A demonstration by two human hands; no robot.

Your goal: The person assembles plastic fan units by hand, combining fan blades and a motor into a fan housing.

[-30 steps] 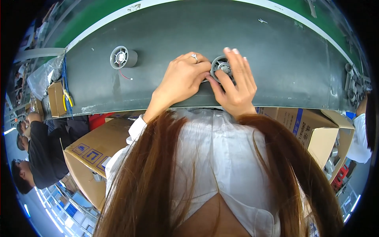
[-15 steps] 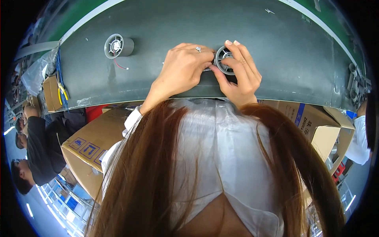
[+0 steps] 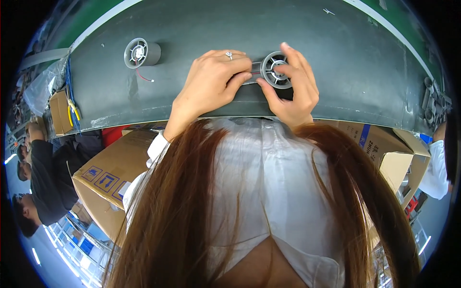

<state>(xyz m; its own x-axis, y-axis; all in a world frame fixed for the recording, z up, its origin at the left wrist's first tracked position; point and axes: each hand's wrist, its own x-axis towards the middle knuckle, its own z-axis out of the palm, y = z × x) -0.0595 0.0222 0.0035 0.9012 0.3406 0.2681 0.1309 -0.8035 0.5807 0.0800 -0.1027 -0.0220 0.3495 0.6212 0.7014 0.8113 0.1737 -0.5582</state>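
Observation:
A grey round fan housing [image 3: 275, 70] with spokes and a hub faces up between my hands. My right hand [image 3: 298, 86] curls around it, the thumb at its lower edge and a bent finger over the hub. From its left side a narrow clear-and-grey piece [image 3: 255, 72] with a red wire runs under my left hand [image 3: 213, 79]. The left fingers and thumb close around that piece; its far end is hidden. To the left, a second fan housing [image 3: 142, 53] lies on its side, a thin red and dark wire [image 3: 144, 77] with a white plug trailing from it.
A dark green worktable [image 3: 192, 29] spans the front. Small white scraps [image 3: 329, 11] lie at the back. Yellow-handled pliers [image 3: 73, 111] and blue wires stand at the left edge, grey tube parts [image 3: 428, 101] at the right. Cardboard boxes [image 3: 113, 165] flank me; other people sit beyond.
My left hand has shifted left, away from the round housing, uncovering the narrow piece and red wire. The right fingers have moved a little, showing more of the spokes.

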